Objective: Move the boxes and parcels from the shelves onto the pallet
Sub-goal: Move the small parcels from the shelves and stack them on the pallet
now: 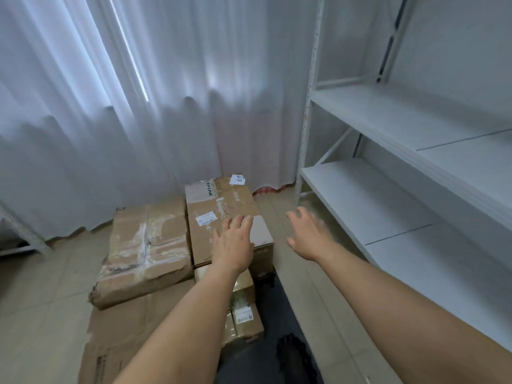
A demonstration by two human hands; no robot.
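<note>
TP-Link box lies flat, length running away.

Flattened cardboard lies on the tiled floor; boxes rest on it.

Your left hand lies open over the TP-Link box; your right hand hangs open beside it. Taped carton alongside. White shelves right; curtain behind.
</note>
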